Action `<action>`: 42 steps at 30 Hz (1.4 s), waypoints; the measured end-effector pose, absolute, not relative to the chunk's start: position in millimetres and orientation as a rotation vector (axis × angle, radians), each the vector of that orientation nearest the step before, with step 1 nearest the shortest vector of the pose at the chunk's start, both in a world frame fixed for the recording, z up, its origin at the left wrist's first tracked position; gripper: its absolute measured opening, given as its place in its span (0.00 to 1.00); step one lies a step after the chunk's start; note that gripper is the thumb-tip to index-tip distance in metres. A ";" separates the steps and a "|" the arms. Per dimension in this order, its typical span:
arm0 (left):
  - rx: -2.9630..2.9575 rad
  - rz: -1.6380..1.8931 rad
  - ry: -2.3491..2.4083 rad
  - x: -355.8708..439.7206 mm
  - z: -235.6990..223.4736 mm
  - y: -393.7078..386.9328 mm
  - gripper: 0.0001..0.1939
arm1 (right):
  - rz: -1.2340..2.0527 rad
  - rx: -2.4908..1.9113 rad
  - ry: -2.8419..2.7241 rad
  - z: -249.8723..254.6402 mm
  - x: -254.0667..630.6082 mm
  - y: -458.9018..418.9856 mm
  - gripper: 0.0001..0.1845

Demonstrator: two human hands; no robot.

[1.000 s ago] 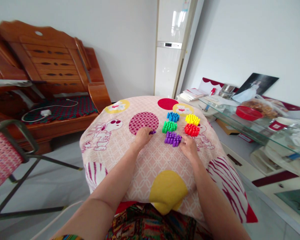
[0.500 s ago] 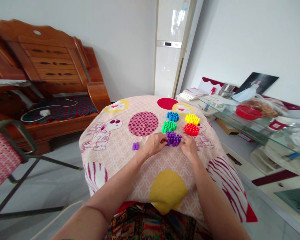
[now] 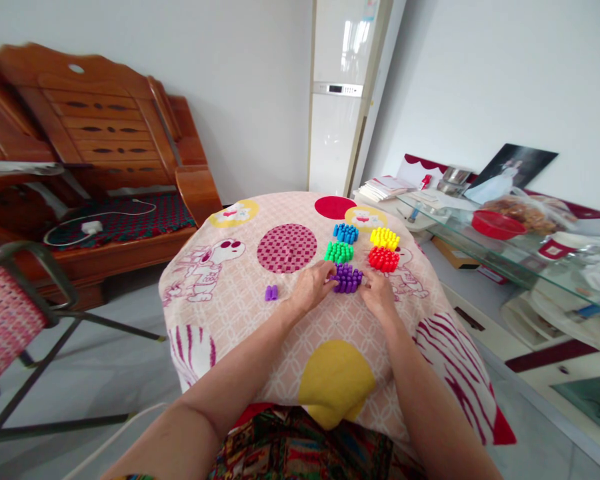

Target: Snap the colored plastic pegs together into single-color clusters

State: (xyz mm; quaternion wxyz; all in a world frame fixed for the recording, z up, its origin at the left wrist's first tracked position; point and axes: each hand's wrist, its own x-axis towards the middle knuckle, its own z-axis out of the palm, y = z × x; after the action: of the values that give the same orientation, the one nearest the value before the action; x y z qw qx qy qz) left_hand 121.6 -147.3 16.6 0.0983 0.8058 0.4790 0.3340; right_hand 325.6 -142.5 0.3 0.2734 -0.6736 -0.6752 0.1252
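Note:
A tight cluster of small purple pegs (image 3: 349, 279) stands upright on the round table between my two hands. My left hand (image 3: 314, 287) has its fingers curled against the left side of this cluster. From the other side my right hand (image 3: 379, 292) presses bent fingertips to the cluster's right edge. Just behind stand a green group of pegs (image 3: 339, 253) and a blue group (image 3: 346, 233). Red pegs (image 3: 383, 259) and yellow pegs (image 3: 385, 238) are grouped to the right. A few loose purple pegs (image 3: 271, 293) sit apart, left of my left hand.
A patterned cloth (image 3: 240, 310) covers the table. On the right is a glass shelf (image 3: 510, 257) with a red bowl (image 3: 497, 224), papers and a photo. A wooden bench (image 3: 105, 133) and a chair with a woven seat (image 3: 10, 320) are on the left.
My left fingers have shifted slightly against the purple pegs, whose cluster looks more even and compact. My right hand has barely moved.

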 end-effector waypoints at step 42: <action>2.226 0.822 1.775 94.1 40.7 -132.8 0.07 | 0.355 -1.802 -1.819 -2.6 325.6 -142.7 0.24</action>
State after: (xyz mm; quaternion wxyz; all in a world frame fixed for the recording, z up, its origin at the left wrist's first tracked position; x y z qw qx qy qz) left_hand 94.1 -132.8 40.7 0.0891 0.7482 0.5966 0.2762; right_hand 325.6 -142.7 -2.6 0.2746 -0.6704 -0.6766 0.1319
